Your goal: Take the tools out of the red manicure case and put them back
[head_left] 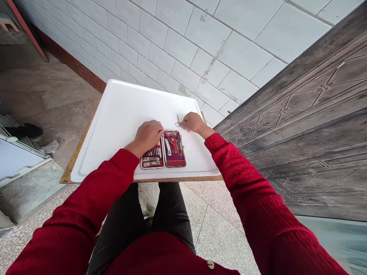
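Note:
An opened manicure case (176, 161) with a red lining lies on the white board, its several metal tools held in both halves. My left hand (147, 137) is over the upper part of the left half, fingers curled together at the case's top edge near the hinge; it covers some of the tools. Beyond the right half, my right hand (192, 123) pinches a small pair of scissors (177, 124) by a handle ring. The scissors' blades point away from me, just above or on the board; I cannot tell which.
The white board (114, 114) sits on a brown-edged table (69, 170). A tiled wall (172, 46) runs along the far side. To the right stands a carved dark panel (301, 114). A white rack (20, 149) is at the left.

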Action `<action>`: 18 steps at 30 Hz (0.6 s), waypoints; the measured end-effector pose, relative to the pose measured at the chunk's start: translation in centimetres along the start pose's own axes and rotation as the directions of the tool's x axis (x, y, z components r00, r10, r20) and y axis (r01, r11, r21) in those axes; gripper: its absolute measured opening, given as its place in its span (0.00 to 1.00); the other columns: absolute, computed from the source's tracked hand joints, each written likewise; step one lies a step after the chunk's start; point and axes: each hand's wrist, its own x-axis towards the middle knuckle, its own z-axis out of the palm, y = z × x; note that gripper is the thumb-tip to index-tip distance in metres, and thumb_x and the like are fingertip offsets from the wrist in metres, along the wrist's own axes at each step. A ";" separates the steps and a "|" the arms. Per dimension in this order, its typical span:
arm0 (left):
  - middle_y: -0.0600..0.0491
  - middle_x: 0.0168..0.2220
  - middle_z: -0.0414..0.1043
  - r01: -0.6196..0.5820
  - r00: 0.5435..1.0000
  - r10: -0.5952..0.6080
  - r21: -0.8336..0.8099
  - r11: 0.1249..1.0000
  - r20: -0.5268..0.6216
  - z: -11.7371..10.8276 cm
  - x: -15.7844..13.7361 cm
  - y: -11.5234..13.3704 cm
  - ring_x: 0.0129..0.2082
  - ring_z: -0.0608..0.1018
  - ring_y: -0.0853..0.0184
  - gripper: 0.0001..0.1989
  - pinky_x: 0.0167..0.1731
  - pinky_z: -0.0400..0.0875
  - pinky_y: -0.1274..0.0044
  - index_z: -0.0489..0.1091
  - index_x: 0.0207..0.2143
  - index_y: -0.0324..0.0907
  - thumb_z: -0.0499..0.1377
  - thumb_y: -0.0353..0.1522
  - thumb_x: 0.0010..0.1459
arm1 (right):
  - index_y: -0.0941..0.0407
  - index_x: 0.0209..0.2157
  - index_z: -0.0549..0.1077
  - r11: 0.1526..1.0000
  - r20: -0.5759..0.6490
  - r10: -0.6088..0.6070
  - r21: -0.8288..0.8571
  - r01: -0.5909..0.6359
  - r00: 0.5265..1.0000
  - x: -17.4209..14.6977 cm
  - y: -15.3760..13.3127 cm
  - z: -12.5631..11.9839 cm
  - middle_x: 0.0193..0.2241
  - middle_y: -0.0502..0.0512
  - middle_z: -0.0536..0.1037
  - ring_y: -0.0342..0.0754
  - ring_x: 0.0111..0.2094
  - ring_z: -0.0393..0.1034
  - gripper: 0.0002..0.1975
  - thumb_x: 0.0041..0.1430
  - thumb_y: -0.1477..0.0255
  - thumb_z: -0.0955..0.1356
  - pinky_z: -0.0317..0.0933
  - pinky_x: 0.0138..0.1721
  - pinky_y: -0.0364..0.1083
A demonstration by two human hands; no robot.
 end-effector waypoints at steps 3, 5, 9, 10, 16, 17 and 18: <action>0.48 0.42 0.81 0.014 1.000 -0.014 0.003 1.000 0.015 -0.2 0.0 0.2 0.45 0.79 0.57 0.15 0.47 0.73 0.66 0.76 0.34 0.42 0.51 0.30 0.71 | 0.57 0.20 0.75 0.998 -0.003 0.064 0.016 -0.064 0.998 0.9 -0.7 0.7 0.17 0.55 0.76 0.49 0.27 0.74 0.18 0.65 0.70 0.71 0.69 0.37 0.47; 0.48 0.43 0.81 0.022 1.000 -0.022 0.005 1.000 0.019 -0.3 0.0 0.3 0.46 0.79 0.57 0.15 0.46 0.73 0.65 0.76 0.34 0.42 0.51 0.30 0.70 | 0.57 0.21 0.76 0.998 0.002 0.062 0.014 -0.062 0.998 1.7 -0.8 1.1 0.17 0.55 0.75 0.51 0.28 0.75 0.15 0.62 0.73 0.72 0.70 0.39 0.48; 0.47 0.43 0.81 0.020 1.000 -0.020 0.009 1.000 0.007 -0.2 0.1 0.3 0.46 0.79 0.56 0.15 0.46 0.73 0.65 0.77 0.34 0.42 0.52 0.30 0.70 | 0.58 0.21 0.76 0.999 0.035 0.010 0.041 -0.012 0.999 3.1 -0.4 1.2 0.13 0.53 0.71 0.53 0.25 0.74 0.12 0.56 0.75 0.77 0.72 0.37 0.51; 0.47 0.43 0.81 0.015 1.000 -0.016 0.007 1.000 0.005 -0.1 0.1 0.2 0.46 0.79 0.56 0.14 0.47 0.73 0.65 0.77 0.35 0.42 0.52 0.30 0.70 | 0.58 0.22 0.76 0.998 0.053 0.017 0.064 -0.021 0.998 3.3 -0.4 1.1 0.13 0.52 0.71 0.52 0.24 0.74 0.11 0.56 0.75 0.77 0.72 0.36 0.51; 0.48 0.43 0.81 0.002 1.000 -0.002 0.010 1.000 0.006 -0.2 0.1 0.2 0.46 0.79 0.56 0.14 0.47 0.73 0.65 0.77 0.35 0.42 0.53 0.30 0.69 | 0.60 0.27 0.76 0.980 0.143 0.140 0.123 -0.158 0.980 3.6 -1.8 0.1 0.17 0.51 0.75 0.51 0.23 0.76 0.09 0.52 0.83 0.78 0.72 0.40 0.51; 0.47 0.43 0.81 -0.001 1.000 0.001 0.014 1.000 0.007 -0.2 0.1 0.2 0.46 0.79 0.56 0.14 0.47 0.73 0.65 0.77 0.36 0.42 0.53 0.30 0.70 | 0.61 0.28 0.76 0.983 0.143 0.145 0.092 -0.159 0.979 3.6 -2.2 0.1 0.17 0.51 0.75 0.52 0.24 0.77 0.09 0.52 0.84 0.78 0.72 0.42 0.52; 0.47 0.43 0.81 -0.008 1.000 0.008 0.018 1.000 0.010 -0.2 0.1 0.2 0.46 0.79 0.56 0.14 0.47 0.73 0.65 0.77 0.36 0.42 0.52 0.30 0.70 | 0.61 0.28 0.77 0.985 0.141 0.153 0.062 -0.163 0.978 3.7 -2.5 0.1 0.17 0.51 0.75 0.53 0.26 0.78 0.08 0.52 0.85 0.77 0.73 0.43 0.53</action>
